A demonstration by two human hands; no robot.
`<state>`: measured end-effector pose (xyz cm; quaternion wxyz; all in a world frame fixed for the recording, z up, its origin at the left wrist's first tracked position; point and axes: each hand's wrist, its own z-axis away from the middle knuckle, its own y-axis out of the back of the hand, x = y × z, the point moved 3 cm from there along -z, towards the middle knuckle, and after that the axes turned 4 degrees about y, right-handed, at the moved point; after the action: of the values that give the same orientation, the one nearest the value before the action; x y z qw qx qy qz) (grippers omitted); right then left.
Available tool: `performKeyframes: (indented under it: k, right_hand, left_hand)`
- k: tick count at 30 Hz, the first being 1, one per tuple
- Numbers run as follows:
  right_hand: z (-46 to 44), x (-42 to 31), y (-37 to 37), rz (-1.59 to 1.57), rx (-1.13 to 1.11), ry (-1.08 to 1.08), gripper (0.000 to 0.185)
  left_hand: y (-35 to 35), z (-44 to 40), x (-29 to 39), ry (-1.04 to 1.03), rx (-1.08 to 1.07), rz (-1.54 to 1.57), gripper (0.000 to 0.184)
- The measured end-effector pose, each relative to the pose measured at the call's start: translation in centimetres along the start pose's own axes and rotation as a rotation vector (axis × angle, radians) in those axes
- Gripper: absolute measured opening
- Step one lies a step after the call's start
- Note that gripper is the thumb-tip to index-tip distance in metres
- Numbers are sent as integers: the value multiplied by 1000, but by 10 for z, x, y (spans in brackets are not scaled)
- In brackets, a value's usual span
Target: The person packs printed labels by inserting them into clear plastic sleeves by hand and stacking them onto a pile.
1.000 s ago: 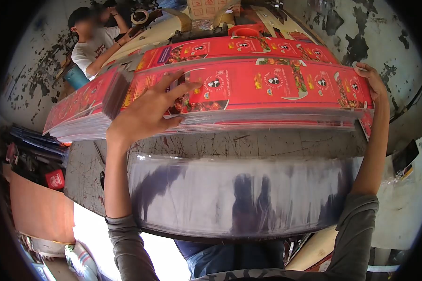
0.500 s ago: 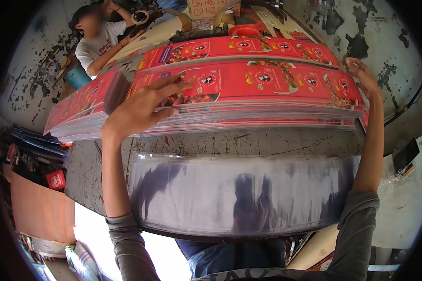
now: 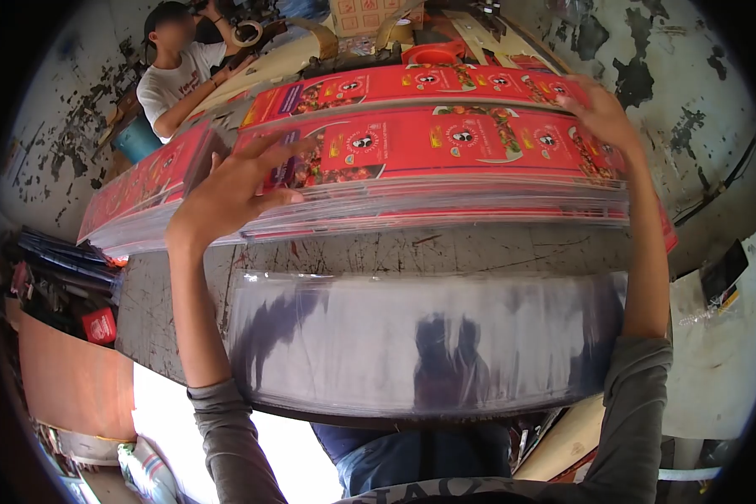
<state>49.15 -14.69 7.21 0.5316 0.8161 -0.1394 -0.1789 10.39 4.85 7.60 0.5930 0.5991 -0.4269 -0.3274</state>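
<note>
Long red printed sheets lie in a thick stack across the table, with another red row behind it. My left hand rests on the left end of the front stack, fingers spread and holding nothing. At the stack's right end, my right hand reaches over the sheets, its fingers apart. A second red stack stands at the left, close to my left hand. Nearer to me, between my forearms, lies a pile of clear glossy plastic sheets with dark reflections on it.
A co-worker in a white shirt sits at the far left, near a roll of tape. A red ring-shaped object and a cardboard box stand at the back. The scratched grey tabletop shows between the piles.
The top red sheets have shifted left, with my left hand moving left too. My right hand has moved left and inward from the stack's right end. The co-worker's head has moved right.
</note>
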Motion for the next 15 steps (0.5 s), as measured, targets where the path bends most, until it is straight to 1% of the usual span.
performKeyframes:
  k: [1, 2, 3, 5, 6, 8, 9, 10, 11, 12, 13, 15]
  right_hand:
    - [-1, -14, -3, 0, 4, -2, 57]
    - [-1, -30, -6, -4, -24, 153, 53]
    - [0, -44, -9, -8, -52, 309, 49]
    - [-4, -58, -12, 47, -34, 323, 47]
    - [-7, -64, -13, 99, -17, 335, 46]
    - [-17, -74, -19, 70, -17, 377, 46]
    - [-22, -78, -23, 45, -16, 416, 45]
    - [-30, -76, -28, 39, -19, 410, 45]
    - [-37, -74, -34, -11, -111, 401, 45]
    - [-42, -72, -40, -59, -202, 391, 45]
    - [-41, -75, -39, -57, -202, 386, 45]
    - [-38, -80, -40, -8, -296, 284, 41]
  left_hand:
    - [7, 4, -4, -45, 73, -21, 49]
    - [15, 7, -3, -90, 144, -41, 51]
    - [22, 11, 0, -91, 142, -42, 51]
    - [39, 20, 4, 18, 109, 131, 51]
    - [43, 23, 2, 21, 113, 129, 51]
    - [49, 28, -8, 64, 178, 83, 48]
    - [49, 30, -11, 65, 168, 81, 48]
    - [51, 31, -12, -2, 229, 108, 48]
    - [53, 31, -12, -72, 294, 137, 47]
    - [52, 32, -16, -78, 291, 138, 47]
    - [52, 33, -19, -54, 306, 99, 47]
    - [51, 32, -23, -32, 320, 66, 46]
